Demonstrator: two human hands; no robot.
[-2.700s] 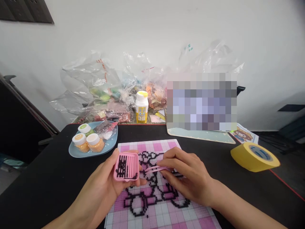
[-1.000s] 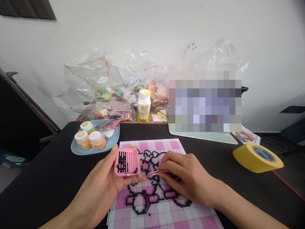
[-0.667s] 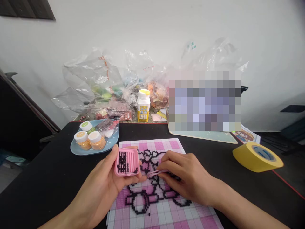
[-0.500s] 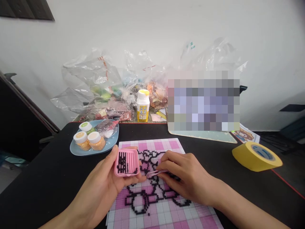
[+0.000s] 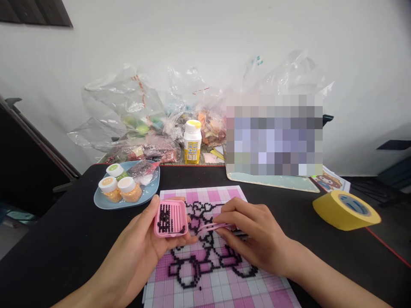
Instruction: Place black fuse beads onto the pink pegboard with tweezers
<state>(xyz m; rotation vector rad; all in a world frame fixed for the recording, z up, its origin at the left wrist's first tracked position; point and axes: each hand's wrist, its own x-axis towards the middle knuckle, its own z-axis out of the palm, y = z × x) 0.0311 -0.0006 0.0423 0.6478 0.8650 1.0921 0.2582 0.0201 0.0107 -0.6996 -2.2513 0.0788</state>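
My left hand (image 5: 144,237) holds a small pink bead tray (image 5: 177,214), thumb on its left rim and fingers beneath. Black beads (image 5: 164,220) fill the grooves on the tray's left side, with a few in its lower right corner. In my right hand (image 5: 253,231) is a pair of pink tweezers (image 5: 212,226), pinched between thumb and fingers. Their tips point left, just right of the tray, above a pink and white checked pegboard (image 5: 224,295). Lines of black beads (image 5: 189,271) form a drawing on the board. Whether the tips grip a bead is too small to tell.
A blue plate (image 5: 154,188) with lidded jars (image 5: 130,190) of beads stands left. Behind are a white and yellow bottle (image 5: 192,143) and clear plastic bags (image 5: 141,102). A roll of yellow tape (image 5: 337,211) lies right, near a pale board (image 5: 276,184) below a blurred-out patch.
My right hand has lifted slightly and shifted a little to the right, and the tweezers moved with it. My left hand and the tray have stayed put.
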